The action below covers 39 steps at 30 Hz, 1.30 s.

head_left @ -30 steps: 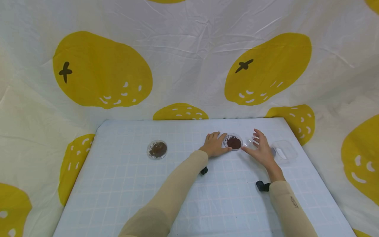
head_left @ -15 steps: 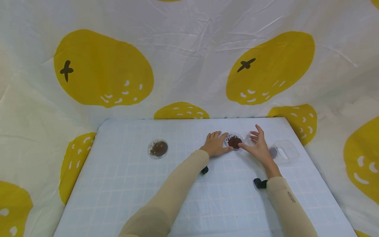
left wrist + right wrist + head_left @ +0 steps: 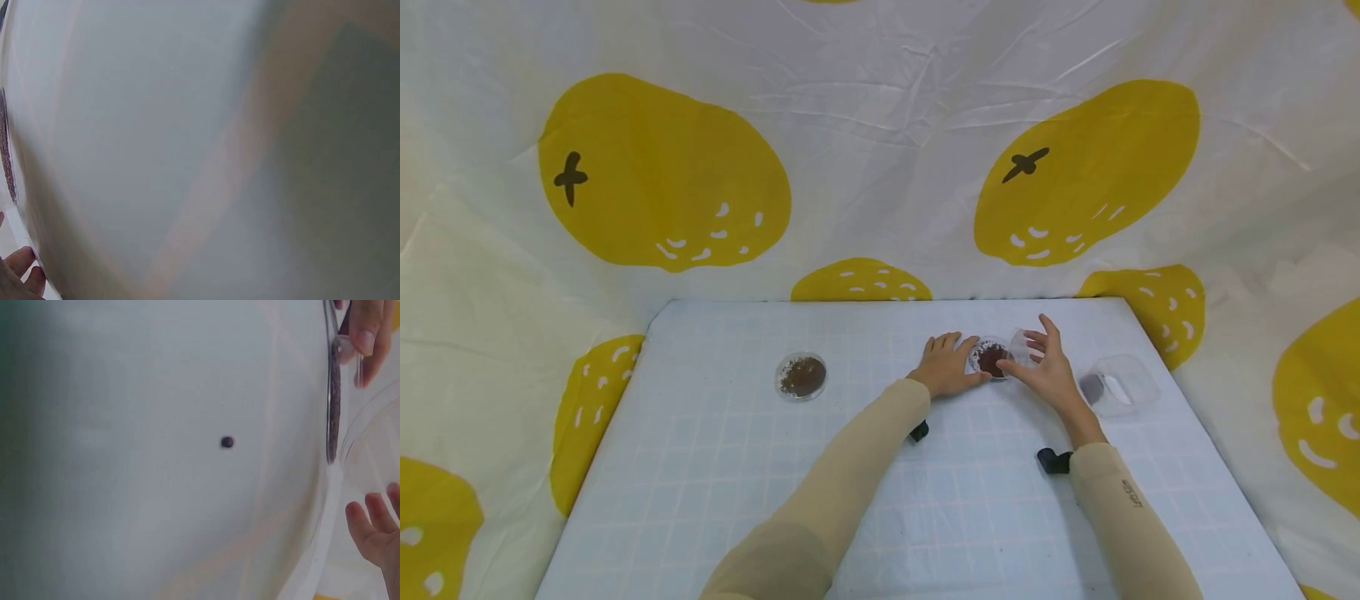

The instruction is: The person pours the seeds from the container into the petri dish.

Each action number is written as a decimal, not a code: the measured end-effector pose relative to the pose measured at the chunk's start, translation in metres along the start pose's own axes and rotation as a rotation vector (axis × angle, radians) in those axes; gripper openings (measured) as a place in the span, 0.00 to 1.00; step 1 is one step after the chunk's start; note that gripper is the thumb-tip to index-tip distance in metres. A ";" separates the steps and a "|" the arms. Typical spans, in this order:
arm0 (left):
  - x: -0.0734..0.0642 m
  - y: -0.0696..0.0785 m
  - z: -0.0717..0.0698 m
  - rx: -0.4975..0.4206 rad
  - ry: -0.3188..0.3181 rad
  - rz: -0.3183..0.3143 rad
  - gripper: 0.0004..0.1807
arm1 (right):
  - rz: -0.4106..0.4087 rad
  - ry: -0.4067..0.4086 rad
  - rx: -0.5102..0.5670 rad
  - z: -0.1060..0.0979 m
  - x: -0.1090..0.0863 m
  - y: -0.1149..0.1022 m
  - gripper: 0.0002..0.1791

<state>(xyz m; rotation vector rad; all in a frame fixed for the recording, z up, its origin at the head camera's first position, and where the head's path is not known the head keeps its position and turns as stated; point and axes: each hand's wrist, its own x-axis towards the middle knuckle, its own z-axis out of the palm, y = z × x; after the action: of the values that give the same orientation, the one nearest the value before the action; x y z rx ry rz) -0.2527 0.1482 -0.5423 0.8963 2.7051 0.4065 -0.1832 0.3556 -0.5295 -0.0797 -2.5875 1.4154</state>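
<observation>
A petri dish of dark brown granules and white bits lies on the table. My left hand grips its left side, with thumb and index finger at the rim. Just to its right, my right hand holds a clear round lid tilted up between thumb and fingers. The right wrist view shows this lid large and transparent beside the spread fingertips; the dish appears there edge-on. In the left wrist view, fingers and the dish's edge show at the far left.
Another petri dish with brown and white contents lies on the left of the table. A clear plastic container stands right of my right hand, with a greyish round item at its left side. A patterned cloth hangs behind.
My right hand has moved left with the clear lid, which now overlaps the dish's right edge and stands more tilted. My left hand stays at the dish.
</observation>
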 end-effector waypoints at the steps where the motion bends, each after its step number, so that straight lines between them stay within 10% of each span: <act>1: 0.000 0.000 0.000 0.000 -0.001 -0.001 0.46 | 0.004 -0.002 -0.003 0.001 0.001 0.000 0.66; 39: 0.003 -0.005 -0.005 -0.064 -0.036 0.033 0.52 | -0.072 -0.129 -0.224 0.018 0.013 -0.012 0.63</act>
<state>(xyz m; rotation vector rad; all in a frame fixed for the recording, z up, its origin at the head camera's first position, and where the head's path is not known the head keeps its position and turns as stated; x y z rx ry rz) -0.2597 0.1452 -0.5398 0.9230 2.6320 0.4769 -0.1991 0.3360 -0.5271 0.0748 -2.8141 1.1379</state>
